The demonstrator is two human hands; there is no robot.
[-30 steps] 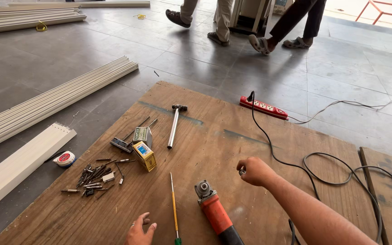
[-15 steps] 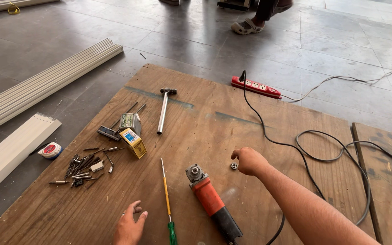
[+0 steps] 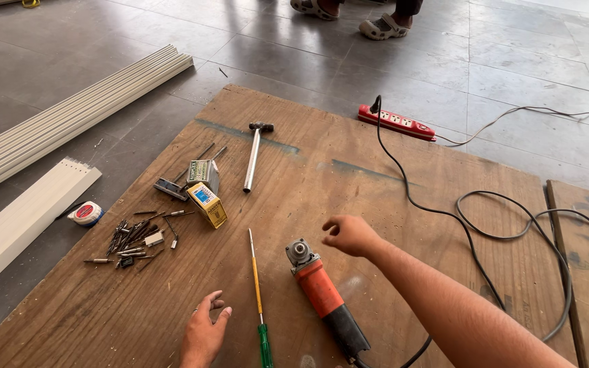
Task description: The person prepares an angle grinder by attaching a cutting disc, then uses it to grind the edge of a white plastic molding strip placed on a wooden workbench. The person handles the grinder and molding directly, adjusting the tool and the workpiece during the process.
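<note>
My right hand [image 3: 350, 235] hovers with loosely curled fingers just right of the bare spindle head of an orange and black angle grinder [image 3: 322, 294], which lies on a plywood board [image 3: 349, 184]. Whether the fingers pinch something small is hidden. Near the board's front edge, my left hand [image 3: 204, 332] rests flat with its fingers apart. It holds nothing and lies just left of a screwdriver [image 3: 259, 303] with a yellow shaft and green handle.
A hammer [image 3: 253, 155], a small yellow box [image 3: 207, 203] and a pile of screws and bits [image 3: 134, 237] lie to the left. A tape measure [image 3: 86, 212] and white profiles [image 3: 69, 116] are on the floor. A red power strip [image 3: 397, 123], black cable [image 3: 485, 235], and another person's sandalled feet [image 3: 383, 27] are beyond.
My right hand moved down toward the grinder's head; the small metal piece seen at its fingertips earlier no longer shows. My left hand stays flat. The view tilted downward.
</note>
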